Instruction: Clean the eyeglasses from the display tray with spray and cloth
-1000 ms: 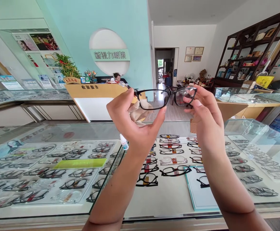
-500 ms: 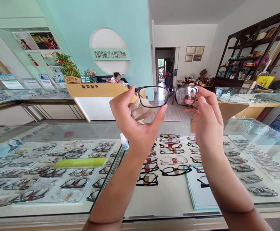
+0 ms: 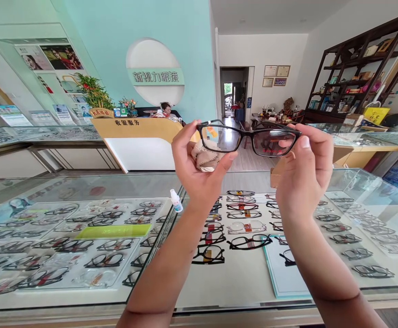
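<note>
I hold a pair of black-framed glasses [image 3: 248, 139] up in front of me with both hands. My left hand [image 3: 199, 171] pinches the left end of the frame and also keeps a crumpled beige cloth [image 3: 206, 157] in its palm. My right hand [image 3: 304, 171] grips the right end of the frame between thumb and fingers. The lenses face me and tilt slightly, right side lower. Below my arms lies a glass display counter [image 3: 83, 298] filled with rows of spectacle frames.
A small white dropper bottle [image 3: 176, 201] stands on the counter glass near my left wrist. A teal-edged card [image 3: 284, 273] lies inside the case. A cashier desk [image 3: 134, 141] with a seated person behind it stands ahead; dark shelving [image 3: 359, 68] is at right.
The glasses and both hands have shifted to the right and a little closer, and the frame has turned so its right side now sits lower and further out.
</note>
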A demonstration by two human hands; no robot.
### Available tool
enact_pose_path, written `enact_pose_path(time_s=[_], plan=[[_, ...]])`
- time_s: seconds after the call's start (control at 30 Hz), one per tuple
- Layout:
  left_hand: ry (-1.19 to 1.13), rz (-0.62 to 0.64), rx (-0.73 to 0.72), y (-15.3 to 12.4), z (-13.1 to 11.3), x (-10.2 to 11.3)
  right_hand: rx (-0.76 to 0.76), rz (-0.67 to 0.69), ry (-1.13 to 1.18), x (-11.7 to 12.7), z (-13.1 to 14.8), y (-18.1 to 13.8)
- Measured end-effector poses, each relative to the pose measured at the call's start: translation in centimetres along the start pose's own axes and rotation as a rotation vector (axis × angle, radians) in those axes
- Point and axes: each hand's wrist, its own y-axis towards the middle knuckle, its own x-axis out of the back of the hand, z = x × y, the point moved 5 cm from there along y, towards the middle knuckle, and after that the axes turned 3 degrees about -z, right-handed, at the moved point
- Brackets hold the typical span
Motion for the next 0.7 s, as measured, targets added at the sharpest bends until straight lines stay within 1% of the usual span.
enact_pose_path(time_s=[0.1, 0.2, 0.3, 0.4, 0.6, 0.7], plan=[[-0.043, 0.027, 0.03, -0.3, 0.9, -0.4, 0.018, -0.033, 0.006, 0.0, 0.3, 0.0], [-0.051, 0.055, 0.038, -0.5, 1.1, -0.6, 0.008, -0.04, -0.007, 0.1, 0.3, 0.0], [-0.068, 0.058, 0.038, -0.4, 0.8, -0.8, 0.029, -0.009, -0.028, -0.1, 0.4, 0.0], [-0.077, 0.027, 0.048, -0.4, 0.4, -0.8, 0.053, 0.039, -0.042, -0.4, 0.5, -0.1], [0.001, 0.024, 0.073, -0.4, 0.0, -1.0, 0.033, 0.075, -0.085, -0.5, 0.4, -0.1], [-0.049, 0.025, 0.058, -0.4, -0.2, -1.0, 0.063, 0.1, -0.083, -0.5, 0.5, -0.1]])
